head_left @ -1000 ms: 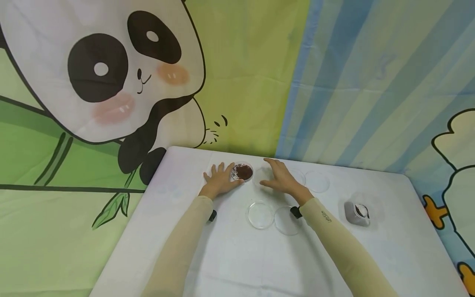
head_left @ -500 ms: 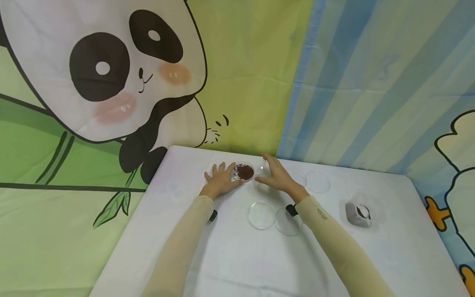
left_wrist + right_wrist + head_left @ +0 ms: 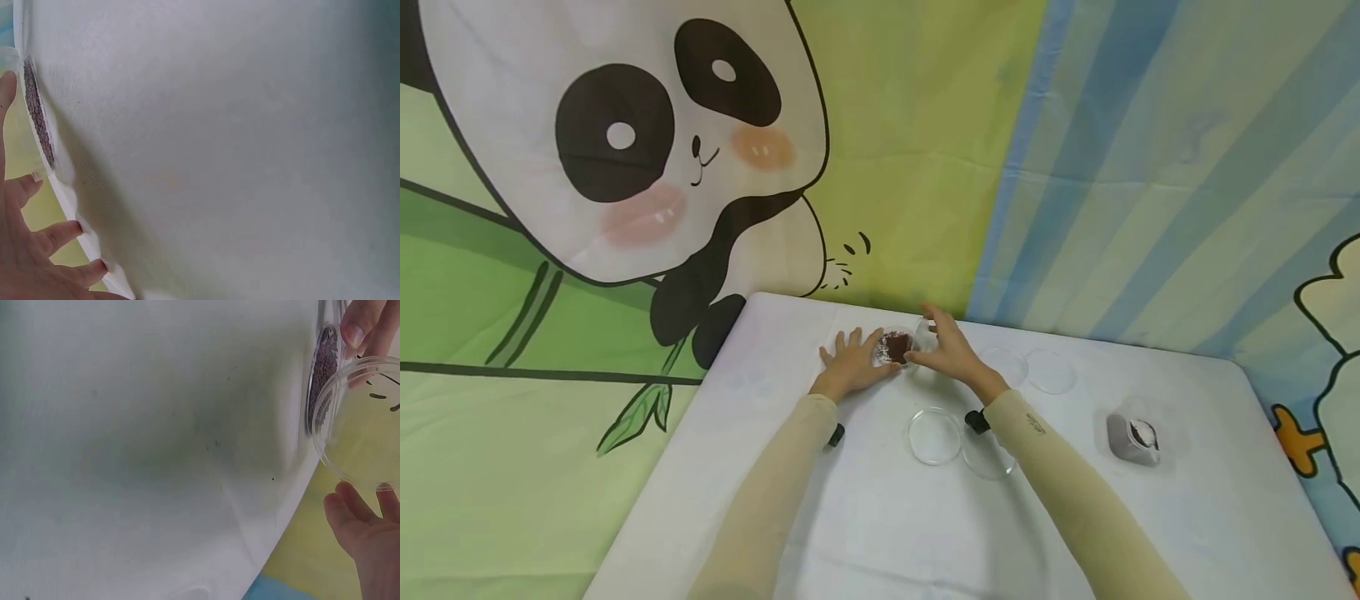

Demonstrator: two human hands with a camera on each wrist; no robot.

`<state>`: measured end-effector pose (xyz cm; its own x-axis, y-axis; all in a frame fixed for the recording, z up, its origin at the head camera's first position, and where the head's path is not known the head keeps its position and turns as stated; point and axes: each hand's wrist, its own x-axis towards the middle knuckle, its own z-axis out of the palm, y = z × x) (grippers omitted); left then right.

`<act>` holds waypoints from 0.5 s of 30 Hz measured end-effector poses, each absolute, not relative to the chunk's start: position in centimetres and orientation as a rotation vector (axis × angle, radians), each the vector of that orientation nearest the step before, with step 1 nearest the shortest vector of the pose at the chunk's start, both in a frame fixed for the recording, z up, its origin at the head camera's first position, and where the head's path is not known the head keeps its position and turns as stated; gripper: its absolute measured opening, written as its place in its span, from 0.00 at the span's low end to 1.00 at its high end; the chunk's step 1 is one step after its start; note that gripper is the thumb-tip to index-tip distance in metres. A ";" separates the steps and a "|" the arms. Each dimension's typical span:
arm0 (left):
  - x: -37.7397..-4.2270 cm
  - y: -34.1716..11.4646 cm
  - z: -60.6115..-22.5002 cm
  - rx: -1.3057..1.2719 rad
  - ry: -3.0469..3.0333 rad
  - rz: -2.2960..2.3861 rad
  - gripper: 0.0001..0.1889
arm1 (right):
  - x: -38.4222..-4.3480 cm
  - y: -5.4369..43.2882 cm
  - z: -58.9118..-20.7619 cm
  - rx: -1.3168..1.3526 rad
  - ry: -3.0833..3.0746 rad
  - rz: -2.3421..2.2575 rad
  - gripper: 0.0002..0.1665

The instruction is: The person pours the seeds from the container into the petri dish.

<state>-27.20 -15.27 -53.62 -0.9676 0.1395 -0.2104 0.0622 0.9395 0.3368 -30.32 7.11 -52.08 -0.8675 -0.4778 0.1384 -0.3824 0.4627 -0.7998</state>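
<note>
A person's right hand (image 3: 953,354) held a clear lid (image 3: 362,434) in a narrow grip, thumb and fingers at its rim, just to the right of a dish (image 3: 897,348) of brown and white grains near the far edge of a white table (image 3: 850,517). The lid's angle to the dish looked like the point that counted: the lid stood steeply tilted, its face turned toward the right wrist camera, while the dish lay flat, seen edge-on from both wrists. Both were round, with no long axis to line up; whether their rims touched could not be told. The left hand (image 3: 852,364) was the nearer to the dish, its thumb and forefinger set around the left part, apparently to steady it, the other fingers splayed outward. The right hand reached in from the right, palm turned left, thumb close to the dish's right edge, forefinger stretched toward the far side. Two clear rounds (image 3: 934,437) lay toward the person, partly under the right wrist, and another pair (image 3: 1051,372) lay beyond that wrist to the right. Farther right stood a grey tub (image 3: 1123,442); behind the table hung a panda-print curtain (image 3: 917,167).
</note>
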 end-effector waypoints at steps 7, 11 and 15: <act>-27.3 -15.4 -53.4 0.133 2.867 0.503 0.49 | -30.7 6.1 -52.1 -0.735 2.607 -1.384 0.62; -27.3 -15.5 -53.6 0.129 2.866 0.504 0.49 | -30.8 5.6 -52.0 -0.705 2.606 -1.380 0.62; -27.4 -15.4 -53.9 0.134 2.863 0.493 0.49 | -30.9 5.2 -52.4 -0.704 2.608 -1.372 0.61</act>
<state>-27.37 -15.41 -53.90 -0.9688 0.1284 -0.2122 0.0500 0.9391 0.3398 -30.95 5.16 -52.45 -0.8860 -0.4495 0.1138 -0.3483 0.4831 -0.8033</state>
